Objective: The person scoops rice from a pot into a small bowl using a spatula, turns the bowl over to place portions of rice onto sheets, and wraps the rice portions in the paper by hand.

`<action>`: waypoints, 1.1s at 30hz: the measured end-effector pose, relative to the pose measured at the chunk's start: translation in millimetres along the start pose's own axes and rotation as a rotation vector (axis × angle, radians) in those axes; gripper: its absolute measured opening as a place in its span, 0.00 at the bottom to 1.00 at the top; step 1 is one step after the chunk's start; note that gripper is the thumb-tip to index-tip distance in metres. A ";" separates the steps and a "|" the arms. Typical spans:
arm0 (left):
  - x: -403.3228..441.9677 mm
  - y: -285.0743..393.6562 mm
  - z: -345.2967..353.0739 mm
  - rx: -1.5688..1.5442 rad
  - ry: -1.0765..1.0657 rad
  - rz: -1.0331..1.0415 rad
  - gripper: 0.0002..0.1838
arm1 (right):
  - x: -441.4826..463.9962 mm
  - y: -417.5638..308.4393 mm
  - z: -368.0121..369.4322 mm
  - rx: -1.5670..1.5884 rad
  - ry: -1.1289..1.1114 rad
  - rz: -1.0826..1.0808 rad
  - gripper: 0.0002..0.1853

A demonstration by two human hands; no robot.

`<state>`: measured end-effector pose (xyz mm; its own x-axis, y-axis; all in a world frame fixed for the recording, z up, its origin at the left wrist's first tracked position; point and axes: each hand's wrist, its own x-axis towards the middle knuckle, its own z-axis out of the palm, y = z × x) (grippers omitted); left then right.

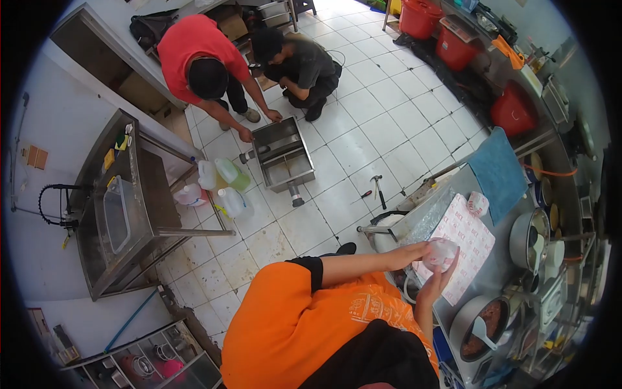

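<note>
Cupping a wrapped bundle point(442, 253) between them, the left hand point(418, 253) and right hand point(442, 280) are partly curled, fingers against its sides! It's over the near edge of a printed sheet point(468, 235) on the worktop point(487, 280); whether it touches the paper, I can't tell. Up at the sheet's far corner sits a second wrapped parcel point(478, 203), with a blue cloth point(499, 174) just beside. Across the floor, a person in red point(197, 55) grips a metal box point(283, 154)!
</note>
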<state>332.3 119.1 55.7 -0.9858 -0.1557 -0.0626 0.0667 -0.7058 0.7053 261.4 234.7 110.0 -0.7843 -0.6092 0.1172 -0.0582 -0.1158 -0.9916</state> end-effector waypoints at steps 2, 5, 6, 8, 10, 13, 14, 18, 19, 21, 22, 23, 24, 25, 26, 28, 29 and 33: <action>-2.3 -11.7 -3.8 -0.152 -0.017 0.000 0.32 | -5.5 -8.4 5.1 -0.002 -0.091 0.017 0.40; -6.6 -16.0 -2.7 -0.160 -0.002 0.053 0.34 | -9.2 -11.2 13.6 0.005 -0.146 0.017 0.41; -10.2 -15.2 -1.8 -0.126 0.010 0.075 0.34 | -9.9 -10.0 14.7 0.011 -0.147 0.014 0.41; -16.1 -12.2 0.6 -0.078 0.027 0.125 0.35 | -12.0 4.6 3.2 -0.167 -0.198 -0.017 0.40; -20.4 -7.0 4.6 -0.059 0.058 0.162 0.36 | -11.8 4.8 0.1 -0.387 -0.231 -0.077 0.41; -20.6 -5.8 10.2 -0.094 0.104 0.196 0.34 | -15.5 -1.9 0.3 -0.738 -0.227 -0.153 0.43; -17.9 -8.0 8.5 -0.113 0.104 0.209 0.34 | -16.5 -3.5 2.3 -0.826 -0.209 -0.144 0.43; -9.5 -16.2 18.7 -0.097 0.188 0.251 0.31 | -11.6 5.4 -8.8 -0.914 -0.149 -0.300 0.46; -8.6 -16.6 22.7 -0.066 0.194 0.255 0.31 | -10.3 4.4 -13.3 -0.889 -0.153 -0.303 0.47; -6.3 -17.1 31.0 -0.004 0.210 0.265 0.31 | -8.0 0.6 -22.3 -0.837 -0.166 -0.307 0.48; -4.1 -17.0 36.6 -0.010 0.230 0.254 0.31 | -4.8 3.0 -30.2 -0.758 -0.207 -0.298 0.47; -3.2 -17.4 43.7 -0.014 0.251 0.243 0.31 | -1.6 8.2 -40.3 -0.677 -0.246 -0.288 0.46; -2.1 -19.6 50.2 -0.016 0.269 0.232 0.32 | 0.5 6.6 -45.7 -0.595 -0.283 -0.277 0.45; -1.2 -23.3 56.2 -0.048 0.314 0.233 0.32 | 2.4 3.0 -51.8 -0.571 -0.336 -0.219 0.43; 0.4 -26.2 62.3 -0.077 0.356 0.234 0.32 | 6.7 -2.7 -58.0 -0.545 -0.387 -0.163 0.41; 6.2 -37.1 70.2 -0.034 0.430 0.265 0.32 | 12.1 -19.2 -60.8 -0.417 -0.377 -0.028 0.37; 10.3 -48.7 68.3 0.037 0.462 0.292 0.32 | 10.6 -27.7 -56.9 -0.316 -0.317 0.053 0.35; -8.3 -37.5 102.3 0.451 0.561 0.119 0.33 | 9.2 -20.7 -70.8 -0.117 -0.359 0.156 0.29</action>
<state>322.2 217.6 102.0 -0.7406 -0.6296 -0.2349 -0.0211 -0.3276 0.9446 211.7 287.0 127.7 -0.5251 -0.8499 -0.0439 -0.0417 0.0772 -0.9961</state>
